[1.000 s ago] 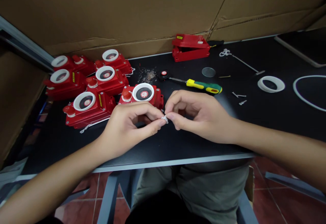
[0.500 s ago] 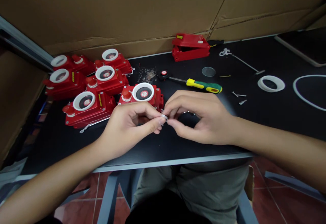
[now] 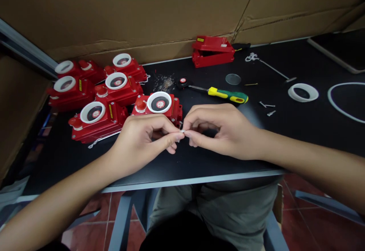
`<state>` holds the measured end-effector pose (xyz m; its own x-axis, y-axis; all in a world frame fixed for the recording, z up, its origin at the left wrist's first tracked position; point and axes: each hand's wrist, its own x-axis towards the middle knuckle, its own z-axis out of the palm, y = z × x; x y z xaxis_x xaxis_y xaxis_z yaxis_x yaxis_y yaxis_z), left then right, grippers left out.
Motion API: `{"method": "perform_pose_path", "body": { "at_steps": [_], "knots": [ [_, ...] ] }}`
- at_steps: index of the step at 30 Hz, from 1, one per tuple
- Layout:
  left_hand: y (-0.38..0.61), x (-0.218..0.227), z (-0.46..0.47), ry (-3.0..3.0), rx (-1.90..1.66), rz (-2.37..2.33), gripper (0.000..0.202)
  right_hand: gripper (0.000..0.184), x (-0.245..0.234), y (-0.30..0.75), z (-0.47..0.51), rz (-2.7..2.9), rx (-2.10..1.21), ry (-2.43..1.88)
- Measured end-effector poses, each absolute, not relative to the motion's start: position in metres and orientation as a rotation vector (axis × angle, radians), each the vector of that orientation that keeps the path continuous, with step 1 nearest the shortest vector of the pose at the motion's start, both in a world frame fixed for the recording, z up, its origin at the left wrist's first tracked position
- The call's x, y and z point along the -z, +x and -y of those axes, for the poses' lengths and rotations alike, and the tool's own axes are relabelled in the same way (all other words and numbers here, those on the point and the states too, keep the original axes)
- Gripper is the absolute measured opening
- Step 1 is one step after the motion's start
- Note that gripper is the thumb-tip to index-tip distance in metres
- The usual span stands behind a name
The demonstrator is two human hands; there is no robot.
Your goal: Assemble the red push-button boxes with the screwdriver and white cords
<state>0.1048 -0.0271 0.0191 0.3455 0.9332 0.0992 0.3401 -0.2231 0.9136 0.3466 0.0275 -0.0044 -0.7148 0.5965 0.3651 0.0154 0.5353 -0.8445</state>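
Between the fingertips of both hands is a small whitish piece [image 3: 182,131], perhaps the end of a cord; fingers cover most of it. My left hand [image 3: 148,137] pinches it from the left, thumb against forefinger. From the right, my right hand [image 3: 219,129] pinches the same piece, its fingertips almost touching the left ones. Just behind the left hand sits a red box unit [image 3: 173,108] with a white ring [image 3: 159,102] and a red cap [image 3: 140,104]. A thin metal bit hangs near the fingertips, partly hidden.
Several similar red units [image 3: 98,121] stand at left. Behind lie an open red box [image 3: 213,53], a yellow-green screwdriver [image 3: 228,95], a clear disc [image 3: 233,78] and debris [image 3: 165,83]. At right are a metal rod [image 3: 272,68], screws [image 3: 266,105], a white ring [image 3: 303,92] and a larger hoop [image 3: 332,104].
My right thumb and forefinger have closed together on the whitish piece, and less of it shows. Both hands stay in nearly the same place; the view has shifted slightly.
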Motion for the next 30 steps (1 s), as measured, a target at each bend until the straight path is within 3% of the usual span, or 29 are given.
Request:
{"method": "perform_pose_path", "body": {
  "at_steps": [5, 8, 18, 22, 30],
  "knots": [
    [0.104, -0.017, 0.028, 1.807, -0.887, -1.13, 0.011, 0.01, 0.004, 0.344, -0.028, 1.885, -1.749, -0.631],
    [0.104, -0.016, 0.029, 1.875, -0.911, -1.14, 0.011, 0.01, 0.004, 0.343, -0.03, 1.758, -1.937, -0.675],
    [0.101, -0.008, 0.029, 2.116, -0.958, -1.098, 0.007, 0.016, -0.004, 0.339, -0.033, 1.633, -2.108, -0.781],
    [0.098, -0.006, 0.028, 2.293, -1.011, -1.019, 0.02, 0.024, -0.007, 0.34, -0.034, 1.643, -2.186, -0.794],
    [0.1, -0.013, 0.029, 2.335, -1.021, -1.117, 0.009, 0.028, -0.005, 0.34, -0.037, 1.632, -2.143, -0.805]
  ]
}}
